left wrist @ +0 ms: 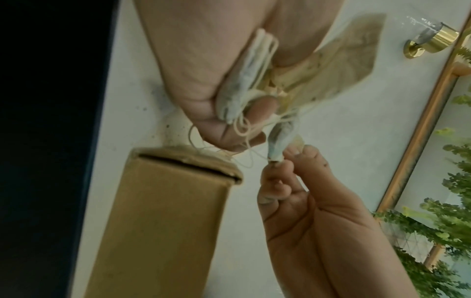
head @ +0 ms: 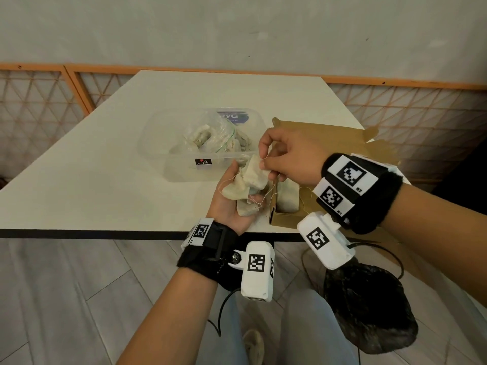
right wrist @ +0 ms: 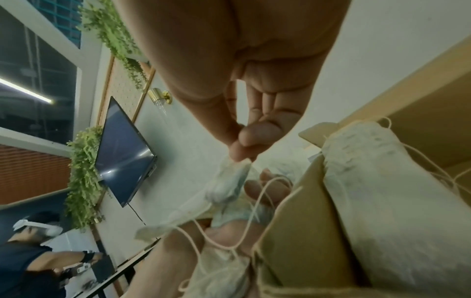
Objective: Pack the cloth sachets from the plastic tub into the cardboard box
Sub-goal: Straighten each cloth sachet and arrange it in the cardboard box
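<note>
My left hand [head: 242,188] is palm up over the table's near edge and holds a bunch of small beige cloth sachets [head: 234,192] with loose strings. My right hand [head: 263,164] pinches the corner of the top sachet [head: 254,176] between thumb and forefinger; the right wrist view shows that pinch [right wrist: 242,155] on the sachet [right wrist: 226,181]. The open cardboard box [head: 284,221] stands just right of both hands with a sachet [head: 287,198] lying in it. The clear plastic tub [head: 158,159] behind holds more sachets in a zip bag [head: 208,138].
The white table [head: 105,180] ends in a dark front edge close to my wrists. The box's flaps [head: 329,135] lie open toward the back right. A dark bag [head: 369,306] lies by my knees. Another person [right wrist: 30,252] works at a far table.
</note>
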